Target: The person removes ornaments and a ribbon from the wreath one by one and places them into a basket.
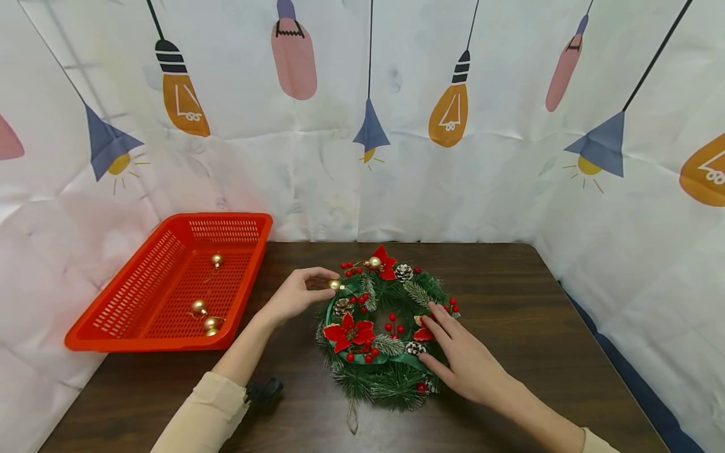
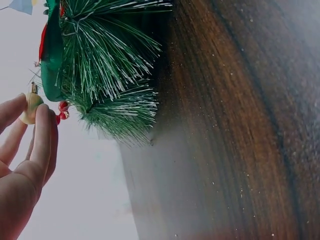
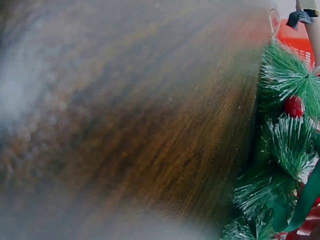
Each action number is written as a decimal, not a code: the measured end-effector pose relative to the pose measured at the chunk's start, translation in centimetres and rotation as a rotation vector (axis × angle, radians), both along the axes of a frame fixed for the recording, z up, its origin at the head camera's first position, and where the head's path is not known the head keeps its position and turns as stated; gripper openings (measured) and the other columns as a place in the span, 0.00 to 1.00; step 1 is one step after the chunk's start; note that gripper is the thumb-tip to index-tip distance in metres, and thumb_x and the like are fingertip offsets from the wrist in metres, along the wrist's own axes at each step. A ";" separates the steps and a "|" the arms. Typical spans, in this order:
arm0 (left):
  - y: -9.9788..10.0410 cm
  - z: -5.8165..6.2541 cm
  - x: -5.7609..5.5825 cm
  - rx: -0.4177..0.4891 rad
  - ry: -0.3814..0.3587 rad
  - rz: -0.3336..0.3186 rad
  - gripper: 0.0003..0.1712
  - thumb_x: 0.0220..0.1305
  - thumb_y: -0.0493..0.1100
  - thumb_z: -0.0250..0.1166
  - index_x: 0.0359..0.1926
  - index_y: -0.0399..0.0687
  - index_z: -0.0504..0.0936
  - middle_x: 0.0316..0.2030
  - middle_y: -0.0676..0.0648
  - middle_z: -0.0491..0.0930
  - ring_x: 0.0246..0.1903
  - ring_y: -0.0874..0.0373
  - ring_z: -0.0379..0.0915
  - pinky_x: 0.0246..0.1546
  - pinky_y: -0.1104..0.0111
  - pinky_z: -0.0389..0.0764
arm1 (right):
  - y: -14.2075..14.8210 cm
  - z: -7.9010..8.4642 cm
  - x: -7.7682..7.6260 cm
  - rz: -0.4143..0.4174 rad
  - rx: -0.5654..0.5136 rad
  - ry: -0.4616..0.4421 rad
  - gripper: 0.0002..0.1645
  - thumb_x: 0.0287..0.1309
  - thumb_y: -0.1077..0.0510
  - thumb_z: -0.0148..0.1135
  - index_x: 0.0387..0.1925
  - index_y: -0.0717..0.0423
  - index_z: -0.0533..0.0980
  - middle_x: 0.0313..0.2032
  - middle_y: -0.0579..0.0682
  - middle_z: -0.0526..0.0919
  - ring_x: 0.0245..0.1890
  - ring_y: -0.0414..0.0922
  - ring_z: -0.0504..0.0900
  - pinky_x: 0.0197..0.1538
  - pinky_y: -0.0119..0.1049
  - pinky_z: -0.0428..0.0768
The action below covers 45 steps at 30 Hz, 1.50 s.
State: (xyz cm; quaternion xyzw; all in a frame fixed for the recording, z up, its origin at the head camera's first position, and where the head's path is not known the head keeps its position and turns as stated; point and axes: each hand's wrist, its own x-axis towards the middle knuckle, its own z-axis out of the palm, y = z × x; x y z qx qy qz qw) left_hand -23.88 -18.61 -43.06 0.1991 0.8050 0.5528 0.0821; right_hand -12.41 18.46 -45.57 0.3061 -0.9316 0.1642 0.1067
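A green Christmas wreath (image 1: 391, 384) lies on the table, dressed with red flowers, pinecones, red berries and a green ribbon (image 2: 52, 75). At its upper left edge my left hand (image 1: 297, 294) pinches a small gold bauble (image 2: 33, 107) between thumb and fingers. Another gold bauble (image 1: 374, 263) sits by the red flower (image 1: 386, 263) at the wreath's top. My right hand (image 1: 467, 362) rests on the wreath's right side with its fingers spread and fairly straight, near a pinecone (image 1: 415, 348). The right wrist view catches only a little of that hand at its lower right edge.
A red plastic basket (image 1: 164, 345) stands at the table's left with several gold baubles (image 1: 199, 307) inside. The brown table (image 1: 510, 296) ends at a white curtain (image 1: 328, 189) printed with lamps. A twine loop (image 1: 352, 418) sticks out from the wreath's near edge.
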 end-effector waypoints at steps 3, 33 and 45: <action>0.1 0.1 0.1 -0.008 0.005 -0.002 0.17 0.69 0.39 0.70 0.57 0.42 0.84 0.52 0.43 0.84 0.51 0.47 0.80 0.50 0.58 0.83 | 0.0 0.0 0.0 0.008 -0.005 0.001 0.42 0.72 0.39 0.60 0.76 0.60 0.65 0.77 0.59 0.58 0.76 0.55 0.57 0.69 0.56 0.67; 1.1 1.3 1.2 -0.112 0.060 -0.072 0.20 0.67 0.40 0.72 0.58 0.41 0.84 0.48 0.49 0.85 0.47 0.53 0.81 0.45 0.62 0.84 | -0.1 0.2 0.1 0.046 -0.010 -0.028 0.40 0.74 0.42 0.59 0.76 0.60 0.63 0.75 0.58 0.63 0.76 0.55 0.59 0.69 0.58 0.66; 0.8 2.2 1.1 -0.081 0.084 -0.024 0.18 0.69 0.40 0.70 0.58 0.40 0.84 0.49 0.48 0.85 0.49 0.47 0.82 0.47 0.58 0.84 | -0.1 0.1 0.0 0.042 0.010 -0.036 0.41 0.75 0.41 0.57 0.77 0.60 0.62 0.75 0.59 0.62 0.76 0.56 0.57 0.70 0.58 0.64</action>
